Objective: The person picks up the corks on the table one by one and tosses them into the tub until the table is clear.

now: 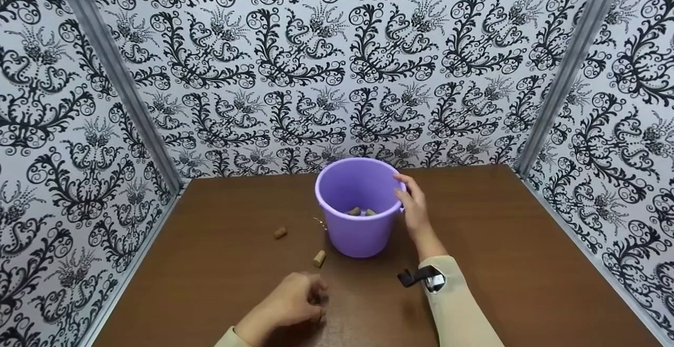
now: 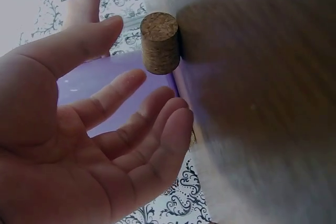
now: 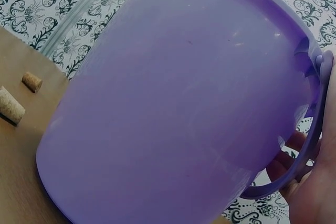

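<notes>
A purple bucket [image 1: 360, 236] stands upright on the table. My right hand [image 1: 415, 207] grips its rim on the right side, thumb and fingers over the edge; beside that hand in the right wrist view hangs the bucket's purple handle [image 3: 310, 156]. Inside the bucket lie corks [image 1: 354, 211]. My left hand [image 1: 295, 298] is low over the table in front of the bucket, fingers loosely bent and holding nothing. Just past its fingertips is a cork [image 1: 319, 258], which the left wrist view shows apart from the thumb. Another cork [image 1: 280, 232] lies farther left.
The brown wooden table [image 1: 231, 263] is enclosed by white walls [image 1: 295, 73] with black floral scrolls. Grey metal strips [image 1: 113, 73] run along the wall corners. A black strap [image 1: 421, 276] with a small device is around the right sleeve.
</notes>
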{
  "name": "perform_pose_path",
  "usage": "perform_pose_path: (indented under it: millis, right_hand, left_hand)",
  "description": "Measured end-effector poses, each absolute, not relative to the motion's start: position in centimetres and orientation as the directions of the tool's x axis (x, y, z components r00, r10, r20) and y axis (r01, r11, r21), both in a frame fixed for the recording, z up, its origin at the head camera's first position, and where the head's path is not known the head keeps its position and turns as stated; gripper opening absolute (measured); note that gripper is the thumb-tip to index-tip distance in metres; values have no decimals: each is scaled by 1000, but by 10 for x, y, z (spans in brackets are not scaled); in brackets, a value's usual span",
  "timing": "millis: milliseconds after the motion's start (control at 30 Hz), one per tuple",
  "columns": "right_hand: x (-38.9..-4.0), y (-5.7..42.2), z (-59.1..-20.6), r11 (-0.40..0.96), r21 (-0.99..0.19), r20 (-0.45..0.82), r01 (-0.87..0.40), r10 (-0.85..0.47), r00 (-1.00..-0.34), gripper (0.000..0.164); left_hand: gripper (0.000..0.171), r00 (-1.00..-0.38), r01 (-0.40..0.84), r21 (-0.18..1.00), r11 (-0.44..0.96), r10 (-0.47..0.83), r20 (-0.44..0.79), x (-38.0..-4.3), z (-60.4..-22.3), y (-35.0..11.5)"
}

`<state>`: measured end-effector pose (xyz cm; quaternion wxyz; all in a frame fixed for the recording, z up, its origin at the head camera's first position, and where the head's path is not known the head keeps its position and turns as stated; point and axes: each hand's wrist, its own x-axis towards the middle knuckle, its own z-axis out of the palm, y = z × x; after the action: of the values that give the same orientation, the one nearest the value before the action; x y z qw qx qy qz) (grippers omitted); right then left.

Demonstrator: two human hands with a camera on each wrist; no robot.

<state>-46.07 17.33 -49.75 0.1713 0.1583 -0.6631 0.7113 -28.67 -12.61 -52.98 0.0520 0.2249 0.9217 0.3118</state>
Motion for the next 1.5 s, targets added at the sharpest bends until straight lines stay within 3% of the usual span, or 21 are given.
perform_pose_path:
  millis: [367,600,933,1500]
  right_hand:
    - [-458,174,-498,-48,-896,440,-441,41,-897,42]
    - [-458,176,-500,-62,-901,427,-430,56,-902,43]
    - [-458,174,-502,-60,-894,443,-444,38,-896,43]
    - [-462,176,-498,-61,-911,406,-407,25,-913,43]
  left_hand:
    - [30,-898,352,665,658,438,43,-289,-543,-131]
    - [27,-903,361,622,695,427,47,-287,-542,-129]
    - [12,-901,297,649,700,430,-52,-282,-541,-128]
    - [14,-902,279,703,654,429,-41,-287,-539,-126]
